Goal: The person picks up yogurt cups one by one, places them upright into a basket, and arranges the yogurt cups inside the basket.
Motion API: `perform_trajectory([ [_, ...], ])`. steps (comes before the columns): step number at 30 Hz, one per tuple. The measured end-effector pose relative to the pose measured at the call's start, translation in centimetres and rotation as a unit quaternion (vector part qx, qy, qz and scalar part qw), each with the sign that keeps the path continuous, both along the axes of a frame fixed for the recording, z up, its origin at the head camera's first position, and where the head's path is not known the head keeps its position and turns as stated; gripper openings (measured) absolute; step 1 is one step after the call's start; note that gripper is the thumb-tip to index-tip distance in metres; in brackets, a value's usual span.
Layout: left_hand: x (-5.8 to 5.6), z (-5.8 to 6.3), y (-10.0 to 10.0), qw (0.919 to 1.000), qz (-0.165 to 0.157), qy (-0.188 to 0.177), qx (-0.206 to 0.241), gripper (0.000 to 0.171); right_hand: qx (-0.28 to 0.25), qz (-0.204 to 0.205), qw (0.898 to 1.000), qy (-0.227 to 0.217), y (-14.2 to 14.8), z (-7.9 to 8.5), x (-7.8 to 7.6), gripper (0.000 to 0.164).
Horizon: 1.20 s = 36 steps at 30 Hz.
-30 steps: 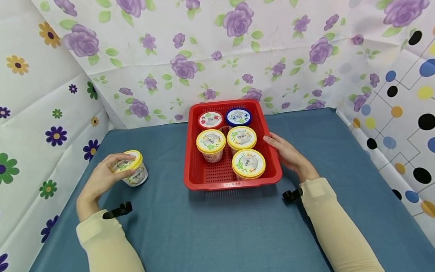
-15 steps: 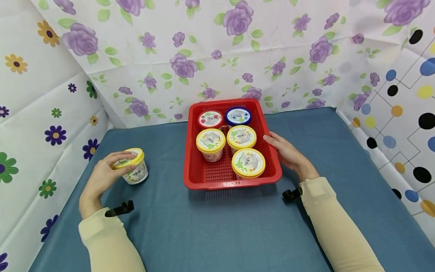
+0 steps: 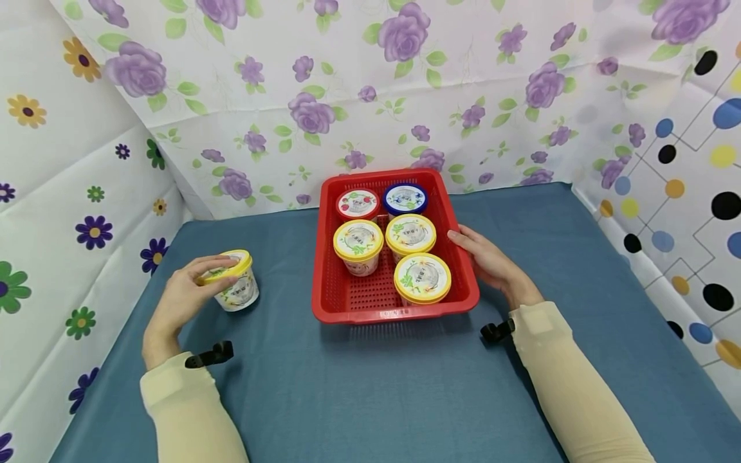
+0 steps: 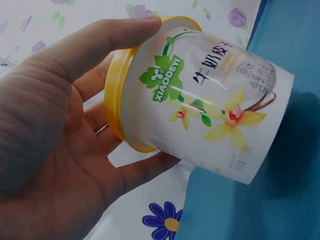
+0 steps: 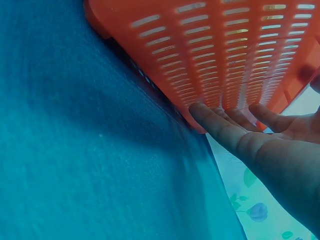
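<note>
In the head view my left hand (image 3: pixel 186 294) grips a yellow-lidded white paper tub (image 3: pixel 241 292) from above, at the left of the table. The left wrist view shows the thumb on one side of the yellow lid (image 4: pixel 116 97) and fingers round the other; the tub's wall bears yellow flowers and "XIAODEYI". My right hand (image 3: pixel 485 260) holds the right side of a red perforated basket (image 3: pixel 373 292). There the thumb lies at the rim and the extended fingers (image 5: pixel 220 127) touch the outer wall. Some of the right thumb is cut off in the right wrist view.
Inside the basket stand a red-lidded tub (image 3: pixel 357 203), a blue-lidded tub (image 3: pixel 405 198) and 3 yellow-lidded ones. The basket sits on a blue-green cloth (image 3: pixel 370 399), near the flowered back curtain (image 3: pixel 347 77). Patterned sheets border both sides.
My left hand and the tub have shifted slightly right and farther from me. The right hand and the basket have stayed in place.
</note>
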State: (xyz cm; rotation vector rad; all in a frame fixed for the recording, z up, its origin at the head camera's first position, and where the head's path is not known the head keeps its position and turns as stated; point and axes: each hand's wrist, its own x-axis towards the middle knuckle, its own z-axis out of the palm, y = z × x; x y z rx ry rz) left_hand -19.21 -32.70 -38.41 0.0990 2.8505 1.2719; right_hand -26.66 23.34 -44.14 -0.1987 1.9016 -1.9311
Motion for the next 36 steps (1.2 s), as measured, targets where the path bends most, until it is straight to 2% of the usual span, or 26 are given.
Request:
perform_trajectory([
  [14, -1.3, 1.4, 2.4, 0.9981, -0.031, 0.051, 0.019, 0.047, 0.001, 0.001, 1.000, 0.003, 0.1, 0.0, -0.1, 0.068],
  [19, -1.5, 1.8, 3.1, 0.9962, -0.039, 0.072, 0.030, 0.043, 0.002, -0.001, 1.000, 0.001, 0.0, 0.0, -0.1, 0.069],
  [28, -1.1, 3.6, 4.0, 0.9835, -0.061, 0.117, 0.124, 0.037, 0.003, 0.000, 1.000, 0.002, 0.0, -0.1, -0.1, 0.069],
  [33, -1.1, 4.7, 5.2, 0.9757, -0.093, 0.131, 0.149, 0.037, 0.003, 0.000, 1.000, 0.002, 0.1, -0.2, -0.2, 0.069],
  [36, -1.2, 5.1, 5.9, 0.9738, -0.106, 0.135, 0.149, 0.036, 0.002, 0.001, 1.000, 0.001, 0.1, -0.3, -0.2, 0.069],
])
